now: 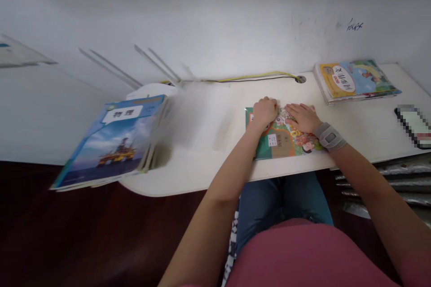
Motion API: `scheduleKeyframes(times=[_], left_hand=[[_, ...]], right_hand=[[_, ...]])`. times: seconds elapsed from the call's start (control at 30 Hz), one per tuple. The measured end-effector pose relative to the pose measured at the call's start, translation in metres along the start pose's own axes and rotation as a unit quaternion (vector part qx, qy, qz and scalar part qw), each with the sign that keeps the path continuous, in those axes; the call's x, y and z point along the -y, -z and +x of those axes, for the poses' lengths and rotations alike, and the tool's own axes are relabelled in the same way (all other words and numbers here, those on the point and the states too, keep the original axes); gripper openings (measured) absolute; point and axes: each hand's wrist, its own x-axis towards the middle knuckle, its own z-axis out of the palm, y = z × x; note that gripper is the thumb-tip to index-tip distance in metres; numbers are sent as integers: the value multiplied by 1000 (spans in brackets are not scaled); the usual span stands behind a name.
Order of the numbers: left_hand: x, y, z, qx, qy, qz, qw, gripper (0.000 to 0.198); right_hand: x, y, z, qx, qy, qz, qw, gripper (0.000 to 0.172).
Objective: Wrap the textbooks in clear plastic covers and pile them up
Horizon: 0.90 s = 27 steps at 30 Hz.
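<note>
A textbook (284,143) with a green border and colourful cartoon figures lies flat on the white desk, close to its front edge. My left hand (265,111) is closed on the upper left part of the cover, its fingers curled under; what they hold, if anything, is hidden. Beside it my right hand (304,118) rests flat on the upper right of the same book, fingers stretched out. A grey band (330,136) wraps my right wrist. Both hands cover part of the cover picture.
A stack of blue-covered textbooks (117,143) overhangs the left end of the desk (188,157). Another book stack (358,80) stands at the back right, with a phone (415,125) nearer the right edge. A yellow cable (249,76) runs along the wall to a round hole.
</note>
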Motion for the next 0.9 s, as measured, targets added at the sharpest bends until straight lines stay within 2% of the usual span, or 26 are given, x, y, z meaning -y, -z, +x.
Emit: scheduleKeyframes(times=[0.2,0.3,0.4,0.63,0.9], left_hand=[[47,0,-12,-29,103,25,994,33],[59,-3,-17,-48,116,28,992,34],[59,-6,-20,-56,120,29,991,34],[58,-7,-19,-58,134,18,989,33],[59,-8,-18,-65,125,17,990,36]], right_hand=[[0,0,1,1,-3,4,1000,58],[0,1,1,3,-1,12,1000,58],[-6,1,-5,-2,-11,13,1000,58],[-39,-4,-40,-17,-98,-35,994,64],[-35,-7,-41,-22,-136,-46,989,60]])
